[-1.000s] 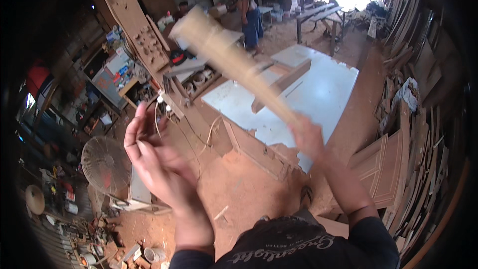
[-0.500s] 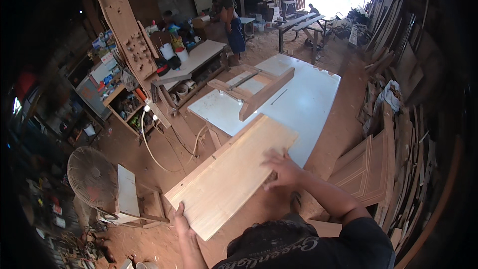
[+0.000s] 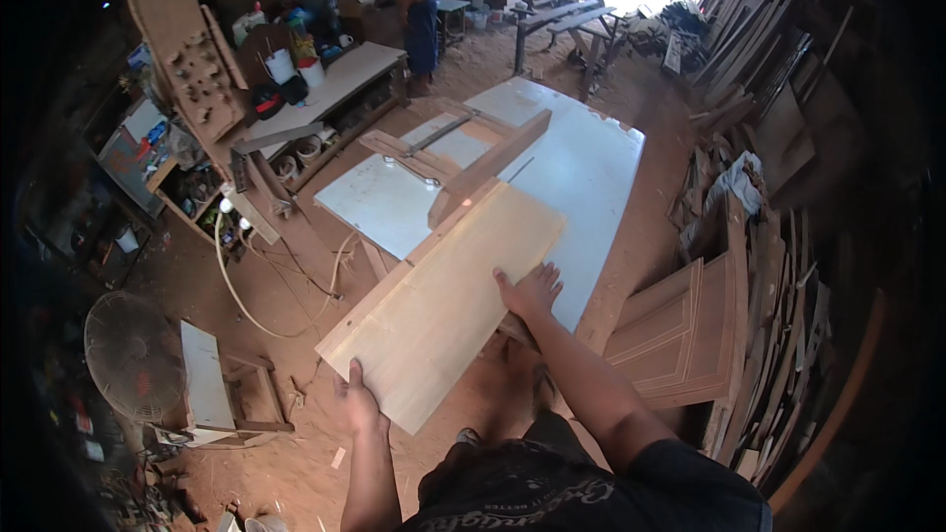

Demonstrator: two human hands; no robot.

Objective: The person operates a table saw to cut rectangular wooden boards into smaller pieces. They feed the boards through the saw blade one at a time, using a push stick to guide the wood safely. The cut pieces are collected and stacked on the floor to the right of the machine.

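A long, pale wooden board [image 3: 443, 286] with a narrow strip along its left edge slants from my body toward the worktable. Its far end overlaps the white-topped worktable [image 3: 581, 158]. At the board's near left corner, my left hand [image 3: 363, 404] grips the edge, thumb on the upper face and fingers hidden underneath. My right hand [image 3: 532, 291] rests at the right edge, open, thumb on the board and fingers spread. Just beyond the board, a wooden frame [image 3: 493, 167] with a metal bar clamp [image 3: 439, 133] across it lies on the worktable.
A round fan [image 3: 133, 357] stands at lower left beside a small wooden frame. Cables [image 3: 236, 286] trail over the sandy floor. Panelled doors [image 3: 680, 335] and stacked planks [image 3: 788, 335] line the right. A cluttered bench [image 3: 335, 89] stands at far left, with a person [image 3: 419, 20] behind.
The view has shifted, so the surroundings sit further left and higher. My right hand, blurred earlier, has settled on the board's right edge. My left hand keeps its corner grip.
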